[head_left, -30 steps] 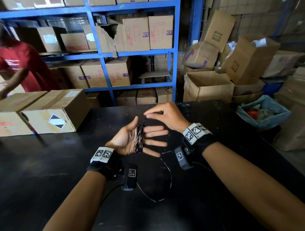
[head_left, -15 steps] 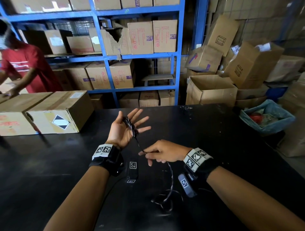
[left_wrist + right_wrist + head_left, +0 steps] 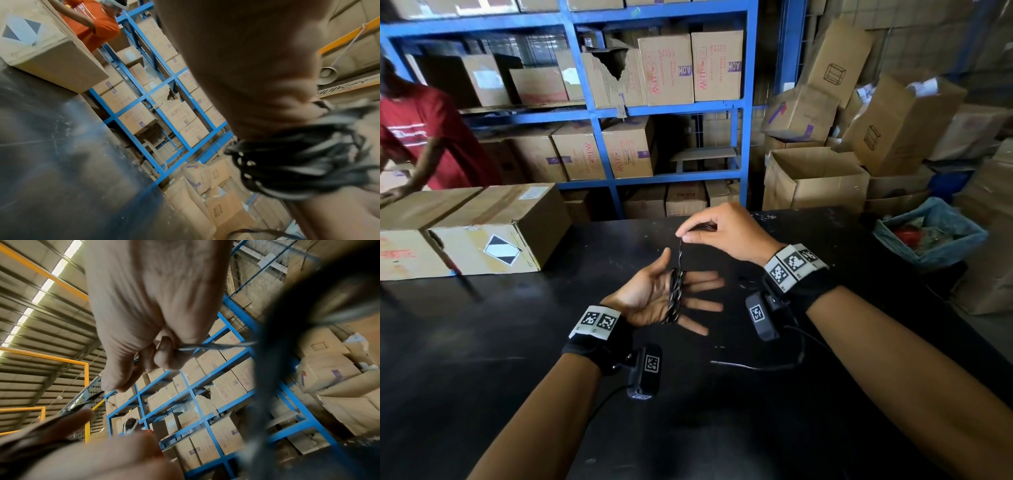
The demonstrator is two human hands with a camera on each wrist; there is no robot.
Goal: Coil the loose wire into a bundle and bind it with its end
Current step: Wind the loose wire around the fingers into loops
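A thin dark wire is wound in several turns into a coil [image 3: 676, 297] around my left hand [image 3: 654, 294], which is palm up over the black table with fingers straight and spread. One strand [image 3: 680, 255] rises from the coil to my right hand [image 3: 686, 236], just above and behind, where thumb and forefinger pinch it. In the left wrist view the blurred coil [image 3: 298, 162] crosses the hand. From the right wrist, fingertips [image 3: 164, 353] pinch the wire [image 3: 216, 345].
Taped cardboard boxes [image 3: 493, 233] stand on the black table [image 3: 482, 359] at the left, where a person in a red shirt [image 3: 424, 137] leans. Blue shelving [image 3: 599, 144] with cartons is behind. A blue-lined bin [image 3: 928, 233] is at the right. A thin cable [image 3: 756, 367] lies under my right wrist.
My right hand dropped toward me with the wire, then rose again above the left hand. The left hand turned palm up. The loose loop on the table is gone from view.
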